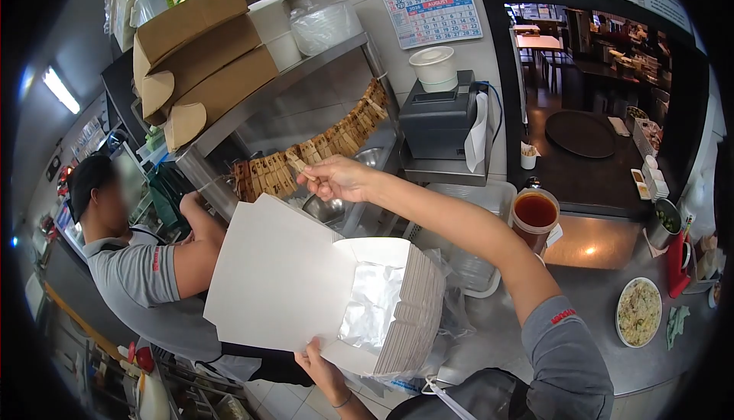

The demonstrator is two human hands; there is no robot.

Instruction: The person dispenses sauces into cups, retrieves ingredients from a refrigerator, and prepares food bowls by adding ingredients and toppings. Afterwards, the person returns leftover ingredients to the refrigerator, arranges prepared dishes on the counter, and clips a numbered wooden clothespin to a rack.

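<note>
My left hand [323, 372] is closed on the lower edge of a stack of nested white takeout boxes [419, 309], near the fold of the lid. The top box lies open with its wide white lid [279, 267] spread to the left, and crinkled foil [372, 305] covers its bottom. My right hand [336, 179] reaches up to the shelf, its fingers pinched on a wooden clothespin [295, 162]. Behind those fingers hangs a curved row of wooden clothespins [329, 145], with dark marks on several of them.
A co-worker [153, 267] in a grey shirt stands at the left. Cardboard boxes [206, 61] fill the upper shelf. To the right are a printer [440, 118], a container of red-brown liquid [535, 212], a bowl of food [639, 313] and a pass-through window with a round tray [579, 133].
</note>
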